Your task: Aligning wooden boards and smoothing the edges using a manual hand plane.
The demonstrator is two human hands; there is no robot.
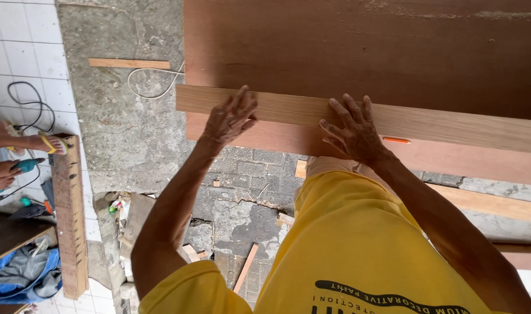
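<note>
Two hands, both spread flat, fingers splayed, pinching nothing. The left hand (229, 118) presses on the pale wood plank (451, 125) near its 9 o'clock end; the right hand (354, 131) presses on the same plank just toward 3 o'clock. One plank, lying across one large reddish-brown plywood sheet (358, 46) that fills the 12 to 3 o'clock area. One orange pencil (396, 140) rests at the plank's lower edge, near the right hand. At 9 o'clock, a second person's hand holds one teal power drill (26, 166) beside one upright timber beam (69, 215). One thin wooden strip (129, 63) lies on concrete at 11 o'clock.
</note>
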